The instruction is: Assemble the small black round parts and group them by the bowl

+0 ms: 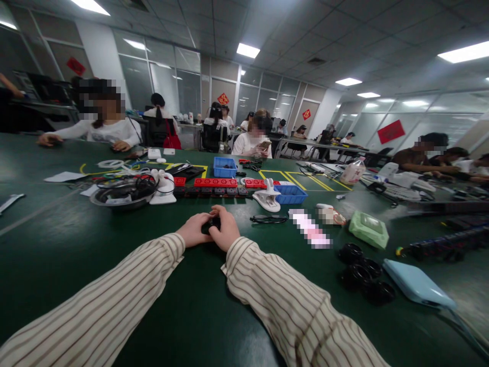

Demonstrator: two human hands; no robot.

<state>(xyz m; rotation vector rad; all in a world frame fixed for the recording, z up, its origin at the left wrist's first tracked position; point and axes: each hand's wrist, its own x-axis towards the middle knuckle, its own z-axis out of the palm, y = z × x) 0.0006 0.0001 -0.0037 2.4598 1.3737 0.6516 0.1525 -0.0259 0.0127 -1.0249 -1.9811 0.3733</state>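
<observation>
Both my hands rest together on the dark green table (76,244), in striped sleeves. My left hand (194,229) and my right hand (225,228) are closed around a small black object (211,224) held between them; most of it is hidden by my fingers. A little beyond my hands lie rows of red and black power strips (216,182). A pair of black glasses (268,219) lies just to the right of my right hand.
Two blue bins (290,194) (224,166), a white clip stand (267,198), a metal bowl of cables (124,193), a green pack (369,229), black round caps (362,272) and a light blue case (416,283) lie about. Other people sit at the far side and right.
</observation>
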